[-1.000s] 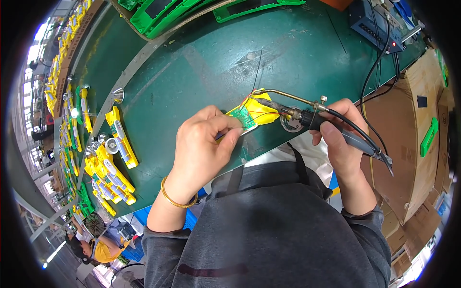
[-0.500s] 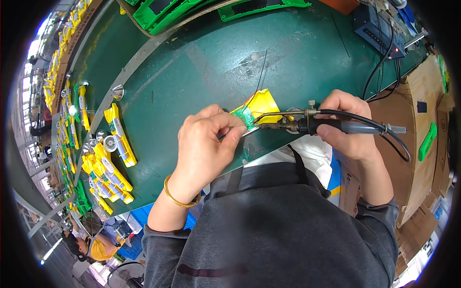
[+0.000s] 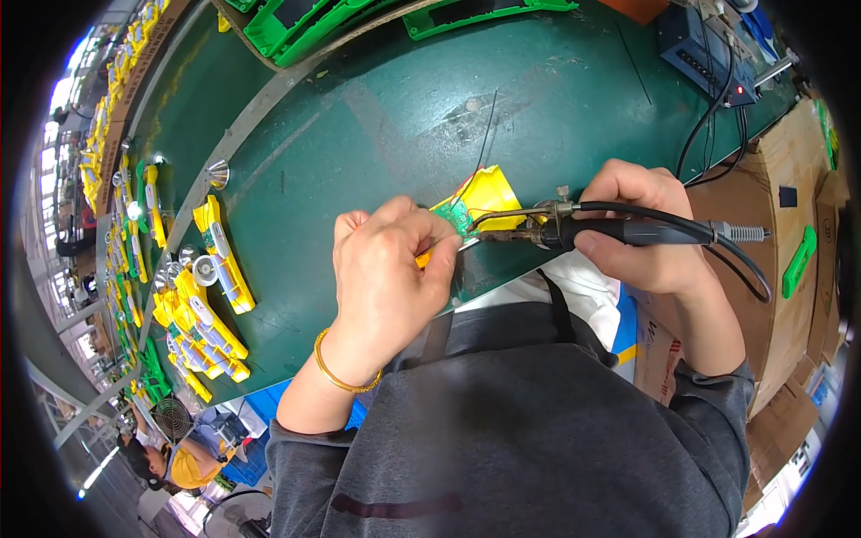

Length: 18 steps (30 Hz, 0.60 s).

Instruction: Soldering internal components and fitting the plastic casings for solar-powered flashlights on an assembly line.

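Observation:
My left hand (image 3: 387, 269) is closed at the near edge of the bench, thumb and fingers pinching a yellow plastic shell (image 3: 497, 192). A small green circuit board (image 3: 455, 215) lies at that shell, with thin red and dark wires rising from it. My right hand (image 3: 674, 274) grips a soldering iron (image 3: 641, 233) by its dark handle. Clamped along the iron is a thin curved feed tube (image 3: 493, 214). Both the iron's tip and the tube's end reach the board beside my left fingertips; whether they touch it is too small to tell.
Yellow lamp-like bodies (image 3: 202, 323) lie in a group on the green bench (image 3: 395, 134) at left. A blue soldering station (image 3: 704, 67) stands far right, its cable running to the iron. Green frames (image 3: 296, 31) fill a carton at the back. Cardboard (image 3: 749, 215) lies at right.
My right hand and the soldering iron have shifted slightly left and up. My left hand has turned a little, showing an orange-yellow bit under its fingers.

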Available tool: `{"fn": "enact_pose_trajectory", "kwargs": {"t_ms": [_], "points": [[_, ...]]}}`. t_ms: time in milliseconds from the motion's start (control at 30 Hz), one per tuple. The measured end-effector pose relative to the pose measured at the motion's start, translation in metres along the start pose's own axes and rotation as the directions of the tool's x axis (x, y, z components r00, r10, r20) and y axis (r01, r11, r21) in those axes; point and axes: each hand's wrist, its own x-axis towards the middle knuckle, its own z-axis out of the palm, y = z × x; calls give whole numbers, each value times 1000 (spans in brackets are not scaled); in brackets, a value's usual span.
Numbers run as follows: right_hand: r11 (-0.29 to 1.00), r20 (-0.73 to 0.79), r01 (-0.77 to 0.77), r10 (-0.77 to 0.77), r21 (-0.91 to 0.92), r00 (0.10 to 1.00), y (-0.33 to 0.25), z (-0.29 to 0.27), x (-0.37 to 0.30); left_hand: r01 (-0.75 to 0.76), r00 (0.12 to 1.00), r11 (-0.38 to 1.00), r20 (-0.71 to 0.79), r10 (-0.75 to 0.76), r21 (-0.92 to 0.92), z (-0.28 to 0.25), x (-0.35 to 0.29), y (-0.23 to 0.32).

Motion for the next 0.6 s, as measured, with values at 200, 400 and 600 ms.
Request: {"fn": "enact_pose_trajectory", "kwargs": {"t_ms": [200,400,600], "points": [[999,-10,18,-19,-35,1000,1,1,-6,-6,1000,1000,6,6,2,1,-1,0],[951,-90,-153,183,270,979,12,-2,-14,9,1000,1000,29,-9,-9,0,2,-2],[957,-84,-108,136,270,987,12,-4,-16,-16,999,1000,31,15,7,-3,2,-1]]}}
